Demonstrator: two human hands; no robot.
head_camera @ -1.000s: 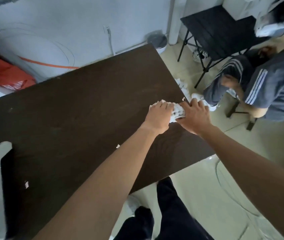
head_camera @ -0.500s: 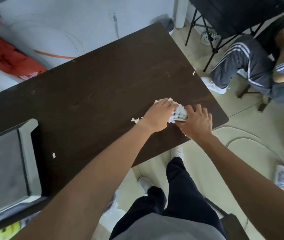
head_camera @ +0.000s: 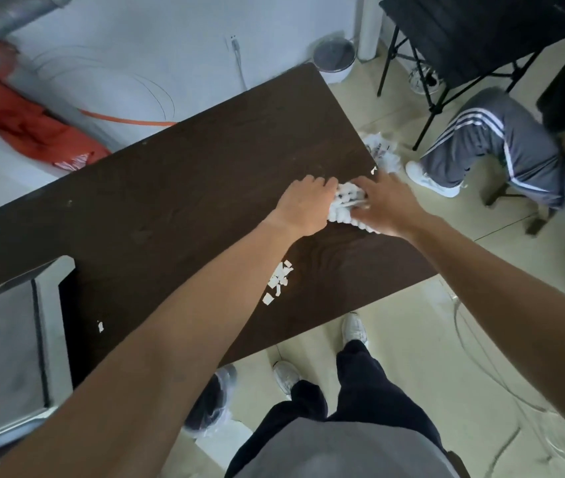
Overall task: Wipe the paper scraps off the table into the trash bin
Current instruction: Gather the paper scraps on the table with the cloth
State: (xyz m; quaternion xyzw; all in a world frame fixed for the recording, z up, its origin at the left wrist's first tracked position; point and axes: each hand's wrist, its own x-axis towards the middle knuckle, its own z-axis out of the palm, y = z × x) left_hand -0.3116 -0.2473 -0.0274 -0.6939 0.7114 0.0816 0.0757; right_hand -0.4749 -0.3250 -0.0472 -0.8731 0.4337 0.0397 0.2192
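Observation:
A white heap of paper scraps (head_camera: 344,205) lies on the dark brown table (head_camera: 170,201) near its right edge. My left hand (head_camera: 303,201) presses on the heap from the left and my right hand (head_camera: 389,205) from the right, both cupped around it. A small cluster of loose scraps (head_camera: 279,279) lies behind my left forearm, one scrap (head_camera: 100,326) sits farther left, and one (head_camera: 373,170) rests at the table's right corner. A black bin with a clear liner (head_camera: 210,401) stands on the floor under the table's near edge.
A seated person in grey striped trousers (head_camera: 487,146) is close to the table's right side, beside a black folding table (head_camera: 474,32). A white crumpled bag (head_camera: 382,150) lies on the floor by the corner. A grey round bin (head_camera: 334,58) stands by the wall. A grey tray (head_camera: 1,346) is at the left.
My view shifted, so the table sits differently in frame. A cluster of loose scraps now shows behind my left forearm. Both hands stay pressed around the heap.

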